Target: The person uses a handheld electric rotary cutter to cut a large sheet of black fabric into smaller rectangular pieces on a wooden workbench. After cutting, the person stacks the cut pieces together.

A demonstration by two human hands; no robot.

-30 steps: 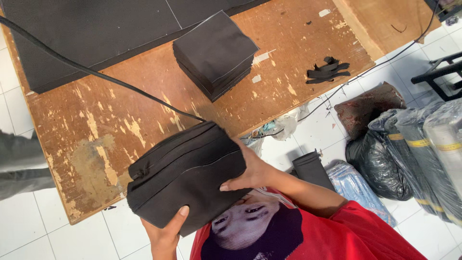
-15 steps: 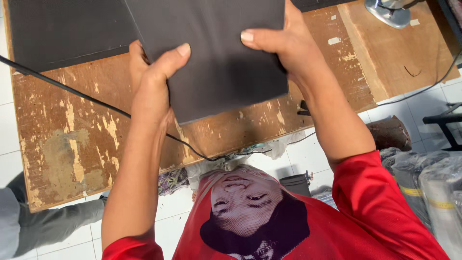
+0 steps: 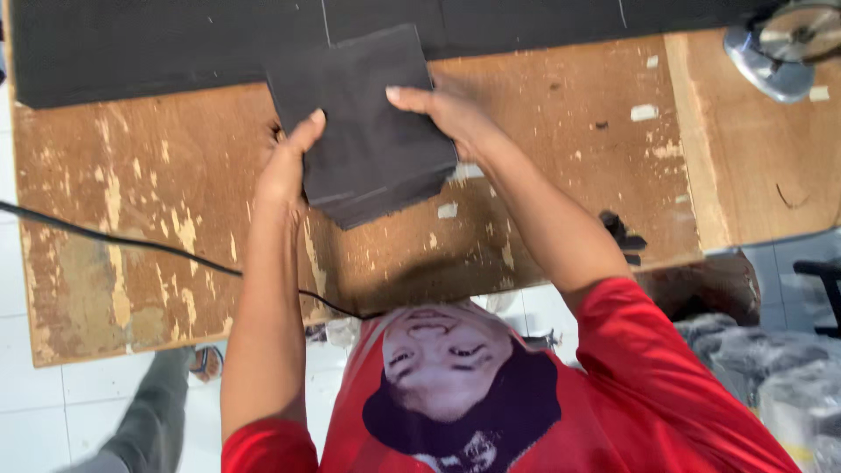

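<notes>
Nearest the camera is a red shirt (image 3: pixel 666 394) with a printed picture on its chest. Both bare arms extend from it toward the far side, over a worn wooden table (image 3: pixel 140 236).

A black cable (image 3: pixel 131 241) crosses the left part of the table and runs under the left forearm. To the right, near the table's near edge, lies a small black scrap (image 3: pixel 624 236).

The left hand (image 3: pixel 285 166) grips the left edge of a stack of black square pieces (image 3: pixel 363 123). Its thumb lies on top; the other fingers are hidden beneath, so it is clamped on the stack. The right hand (image 3: pixel 447 109) grips the right edge (thumb on top, pointing left), with the remaining fingers closed around the side.

The stack sits mid-table, its lower layers fanned out slightly at the near corner. Whether it rests on the table or is lifted cannot be told.

Its far edge overlaps a large black sheet (image 3: pixel 175 44) covering the far side. A round metal part (image 3: pixel 780 44) stands at the far right corner.
</notes>
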